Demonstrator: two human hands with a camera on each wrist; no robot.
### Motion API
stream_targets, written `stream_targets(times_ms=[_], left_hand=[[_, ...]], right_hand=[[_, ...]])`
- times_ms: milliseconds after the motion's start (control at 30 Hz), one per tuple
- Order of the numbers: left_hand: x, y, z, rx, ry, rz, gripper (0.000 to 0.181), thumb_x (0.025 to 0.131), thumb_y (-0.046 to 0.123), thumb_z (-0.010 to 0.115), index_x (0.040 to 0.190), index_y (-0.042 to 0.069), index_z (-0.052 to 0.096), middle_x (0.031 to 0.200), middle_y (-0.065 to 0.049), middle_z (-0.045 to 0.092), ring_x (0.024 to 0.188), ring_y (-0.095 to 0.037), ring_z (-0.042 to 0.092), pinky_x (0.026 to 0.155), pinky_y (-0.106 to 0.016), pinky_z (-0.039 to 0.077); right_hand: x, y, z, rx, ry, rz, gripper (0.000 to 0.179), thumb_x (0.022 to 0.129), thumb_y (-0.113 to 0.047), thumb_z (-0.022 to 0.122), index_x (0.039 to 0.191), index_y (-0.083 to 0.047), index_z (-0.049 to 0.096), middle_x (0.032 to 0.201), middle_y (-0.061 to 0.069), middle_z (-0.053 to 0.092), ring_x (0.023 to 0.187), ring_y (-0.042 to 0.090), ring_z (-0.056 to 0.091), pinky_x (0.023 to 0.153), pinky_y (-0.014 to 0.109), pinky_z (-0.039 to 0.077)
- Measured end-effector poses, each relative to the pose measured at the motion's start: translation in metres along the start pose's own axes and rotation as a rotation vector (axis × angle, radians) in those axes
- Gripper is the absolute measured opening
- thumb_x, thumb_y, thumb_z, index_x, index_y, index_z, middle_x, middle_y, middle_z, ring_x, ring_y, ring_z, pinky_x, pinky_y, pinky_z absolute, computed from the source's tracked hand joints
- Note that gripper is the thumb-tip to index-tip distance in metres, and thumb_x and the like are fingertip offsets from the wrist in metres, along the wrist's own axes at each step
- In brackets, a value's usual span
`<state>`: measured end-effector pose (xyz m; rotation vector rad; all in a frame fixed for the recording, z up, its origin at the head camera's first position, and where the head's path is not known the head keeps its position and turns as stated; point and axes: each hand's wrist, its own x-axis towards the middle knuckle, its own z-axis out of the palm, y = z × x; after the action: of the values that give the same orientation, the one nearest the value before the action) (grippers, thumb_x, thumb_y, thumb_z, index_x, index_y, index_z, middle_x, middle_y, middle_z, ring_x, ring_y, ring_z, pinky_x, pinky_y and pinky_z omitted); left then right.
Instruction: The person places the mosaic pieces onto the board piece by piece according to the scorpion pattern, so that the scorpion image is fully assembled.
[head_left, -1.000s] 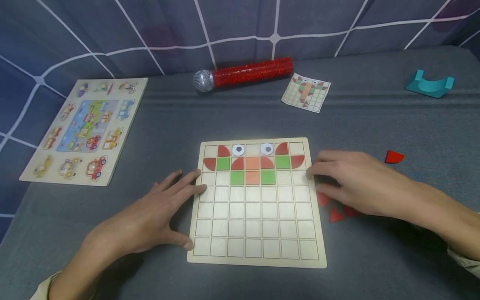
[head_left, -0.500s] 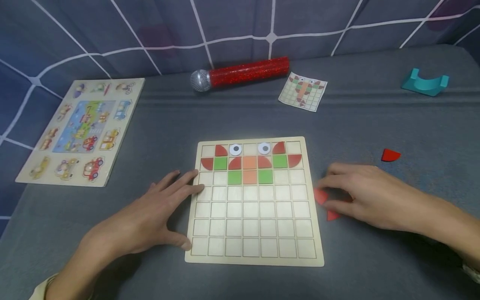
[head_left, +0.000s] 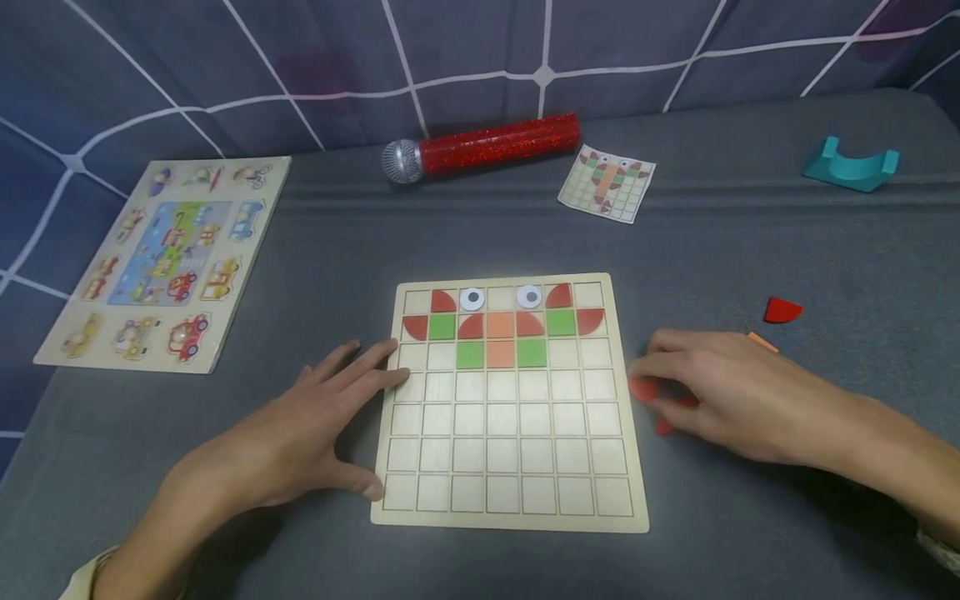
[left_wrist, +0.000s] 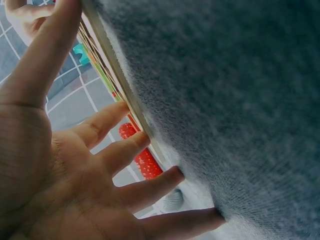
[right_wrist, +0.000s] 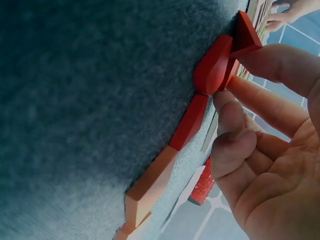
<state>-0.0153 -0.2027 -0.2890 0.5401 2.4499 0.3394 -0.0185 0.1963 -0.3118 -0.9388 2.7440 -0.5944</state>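
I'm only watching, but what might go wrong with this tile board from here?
The red pieces lie bunched at the right hand, so it might nudge one away or take the wrong one. The left hand touches the board at its edge; an uneven push could perhaps shift the tiles on it.

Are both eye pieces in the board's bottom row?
No, the head view shows both eye pieces sitting in the top row of the board.
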Motion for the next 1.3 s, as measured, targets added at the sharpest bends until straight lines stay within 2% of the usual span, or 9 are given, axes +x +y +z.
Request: stream_targets(times_ms=[533,933,1133,1200,1300], left_hand=[[-0.001,-0.001,0.000,-0.003,0.004,0.006,0.111,0.056,0.064,0.084,0.150,0.025,0.040,0.164,-0.004,0.017,0.146,-0.043,0.010,0.103,-0.077,0.014],[0.000,0.002,0.000,0.001,-0.003,-0.006,0.112,0.055,0.065,0.084,0.150,0.026,0.040,0.164,-0.004,0.016,0.146,-0.043,0.009,0.104,-0.077,0.013],[0.000,0.001,-0.001,-0.004,-0.006,-0.005,0.112,0.055,0.064,0.084,0.151,0.026,0.039,0.164,-0.003,0.015,0.146,-0.043,0.009,0.104,-0.077,0.013],[0.000,0.001,-0.001,-0.004,0.001,0.001,0.112,0.056,0.064,0.085,0.150,0.026,0.039,0.164,-0.002,0.014,0.146,-0.043,0.009,0.103,-0.077,0.014],[0.000,0.000,0.000,-0.001,0.013,0.009,0.110,0.056,0.063,0.085,0.150,0.026,0.040,0.164,-0.001,0.014,0.147,-0.042,0.009,0.103,-0.077,0.014]], right_hand=[[0.001,-0.001,-0.007,0.033,-0.060,0.037,0.042,0.075,-0.016,0.086,0.114,-0.020,0.071,0.092,-0.014,0.060,0.070,0.002,0.050,0.057,0.023,0.044],[0.021,-0.025,-0.006,0.053,0.058,-0.119,0.031,0.078,-0.013,0.082,0.104,-0.025,0.072,0.096,-0.017,0.061,0.077,-0.001,0.053,0.063,0.024,0.049],[0.040,-0.042,-0.002,0.058,0.018,-0.144,0.023,0.081,-0.012,0.078,0.101,-0.022,0.072,0.090,-0.015,0.060,0.075,0.000,0.052,0.065,0.024,0.050],[0.048,-0.048,0.001,0.062,0.006,-0.174,0.019,0.083,-0.012,0.077,0.099,-0.021,0.073,0.089,-0.013,0.060,0.077,0.002,0.053,0.068,0.026,0.051],[0.061,-0.055,0.006,0.076,0.008,-0.232,0.012,0.086,-0.011,0.074,0.094,-0.019,0.072,0.082,-0.012,0.057,0.072,0.003,0.050,0.063,0.023,0.048]])
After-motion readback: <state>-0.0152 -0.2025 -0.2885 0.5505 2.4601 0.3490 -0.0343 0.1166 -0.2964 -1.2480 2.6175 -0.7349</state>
